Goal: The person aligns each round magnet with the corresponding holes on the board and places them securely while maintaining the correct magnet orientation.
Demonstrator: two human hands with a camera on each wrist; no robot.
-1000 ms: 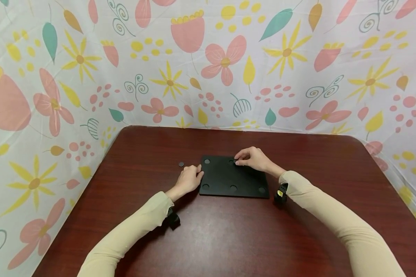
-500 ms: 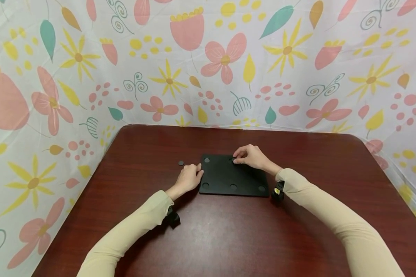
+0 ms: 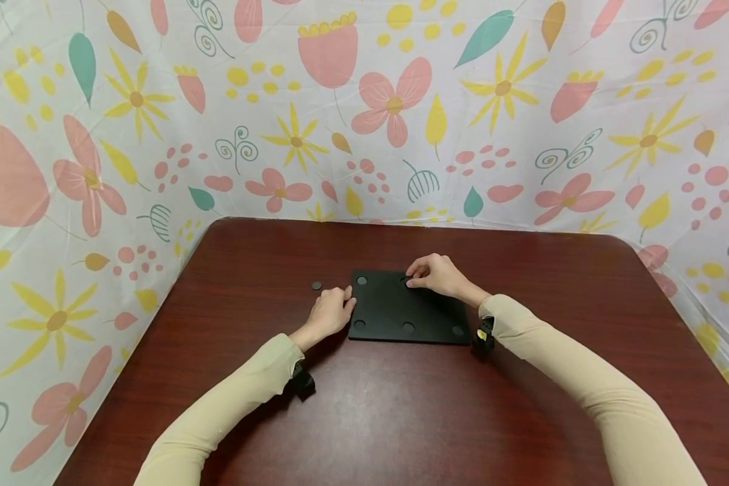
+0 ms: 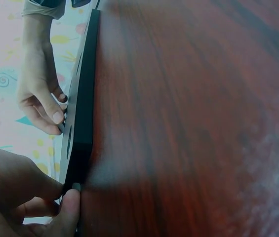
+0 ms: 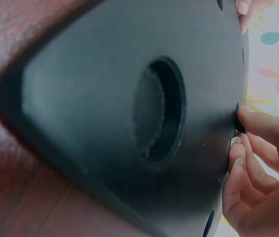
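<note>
A flat black board (image 3: 379, 307) with several round recesses lies on the table. At its left edge, my left hand (image 3: 329, 312) grips the side between thumb and fingers. My right hand (image 3: 440, 275) is over the far side, its fingertips at the far middle recess. Thumb and fingers there pinch a small dark disc (image 5: 239, 122), mostly hidden behind the thumb, its edge against the board's surface. A second dark disc (image 3: 316, 285) lies on the table just beyond my left hand. In the far left recess sits a greyish round face (image 3: 362, 280).
The brown wooden table (image 3: 376, 412) has rounded far corners. A white cloth (image 3: 316, 88) with flowers and leaves hangs behind it and along the sides. Black wrist cameras, such as the left one (image 3: 304, 383), stick out below the beige sleeves.
My right wrist has shifted slightly to the left while its fingertips stay at the same recess. The left hand, board and loose disc keep their places.
</note>
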